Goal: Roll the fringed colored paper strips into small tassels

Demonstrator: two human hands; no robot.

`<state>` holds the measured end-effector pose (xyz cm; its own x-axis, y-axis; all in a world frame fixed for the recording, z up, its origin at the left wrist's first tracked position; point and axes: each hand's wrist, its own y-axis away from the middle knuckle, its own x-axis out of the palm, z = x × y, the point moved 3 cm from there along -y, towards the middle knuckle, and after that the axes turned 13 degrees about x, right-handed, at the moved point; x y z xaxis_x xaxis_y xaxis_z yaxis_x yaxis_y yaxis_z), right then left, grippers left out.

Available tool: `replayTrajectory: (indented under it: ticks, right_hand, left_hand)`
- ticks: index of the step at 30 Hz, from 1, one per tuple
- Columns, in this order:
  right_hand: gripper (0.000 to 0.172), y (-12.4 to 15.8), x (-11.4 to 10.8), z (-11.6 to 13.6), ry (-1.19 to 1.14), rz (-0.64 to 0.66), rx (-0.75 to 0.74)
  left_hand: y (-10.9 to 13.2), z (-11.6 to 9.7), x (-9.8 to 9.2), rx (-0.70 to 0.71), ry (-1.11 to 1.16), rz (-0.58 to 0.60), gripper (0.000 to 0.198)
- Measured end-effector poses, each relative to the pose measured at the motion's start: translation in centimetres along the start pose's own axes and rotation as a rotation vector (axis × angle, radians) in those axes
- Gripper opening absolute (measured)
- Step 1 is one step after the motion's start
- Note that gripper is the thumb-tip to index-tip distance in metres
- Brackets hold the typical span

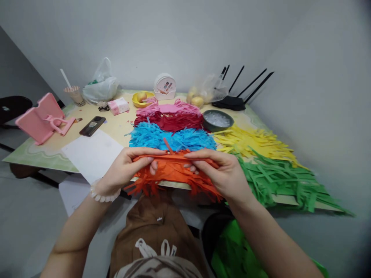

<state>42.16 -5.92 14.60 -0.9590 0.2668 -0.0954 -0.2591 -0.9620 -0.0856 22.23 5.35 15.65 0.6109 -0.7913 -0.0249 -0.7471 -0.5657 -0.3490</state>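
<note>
My left hand and my right hand pinch the folded upper edge of an orange fringed tissue paper between thumbs and fingers. The orange sheet is held at the table's front edge, its cut strips hanging at both sides. Just behind it lies blue fringed paper, then dark red fringed paper and pink fringed paper. Right of my right hand, green fringed paper spreads over the table edge, with yellow fringed paper behind it.
A dark bowl stands beside the red paper. On the left are white sheets, a phone, a pink stand and a drink cup. A black router sits by the wall. A green bag is below right.
</note>
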Motion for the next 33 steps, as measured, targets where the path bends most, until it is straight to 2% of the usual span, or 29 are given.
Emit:
replayTrajectory:
  ticks: [5, 9, 13, 16, 19, 22, 24, 26, 29, 33]
  right_hand:
    - [0.014, -0.1, -0.1, -0.1, -0.004, 0.008, -0.028]
    - [0.014, 0.0, -0.1, 0.4, 0.076, -0.015, -0.059]
    - [0.015, 0.2, -0.1, 0.8, 0.136, -0.056, -0.077]
    - [0.017, 0.4, 0.0, 1.0, 0.192, -0.068, -0.11]
    - [0.02, 0.5, 0.0, 1.2, 0.268, -0.061, -0.166]
    - [0.024, 0.6, 0.1, 1.3, 0.376, -0.071, -0.191]
    - [0.023, 0.5, 0.1, 1.2, 0.446, -0.117, -0.171]
    - [0.016, 0.5, 0.0, 1.1, 0.478, -0.164, -0.138]
    - [0.007, 0.4, 0.2, 0.7, 0.35, -0.161, -0.071]
    - [0.013, 0.3, 0.6, -0.3, -0.003, -0.067, 0.052]
  left_hand:
    - [0.1, 0.4, 0.0, 0.02, 0.117, -0.012, 0.017]
    - [0.1, 0.4, 0.3, -0.029, 0.068, -0.093, 0.016]
    - [0.3, 0.1, 0.6, -0.031, 0.024, -0.122, 0.013]
    - [0.3, -0.3, 0.6, -0.011, -0.102, -0.097, 0.013]
    - [0.0, -0.5, 0.5, 0.009, -0.255, -0.033, 0.023]
    - [-0.3, -0.4, 0.5, 0.029, -0.399, 0.025, 0.019]
    - [-0.4, -0.4, 0.6, 0.051, -0.441, 0.026, 0.02]
    - [-0.3, -0.3, 0.9, 0.05, -0.392, 0.013, 0.021]
    - [0.1, -0.2, 1.3, 0.002, -0.195, -0.044, 0.021]
    - [0.5, 0.1, 1.6, -0.052, 0.007, -0.107, 0.019]
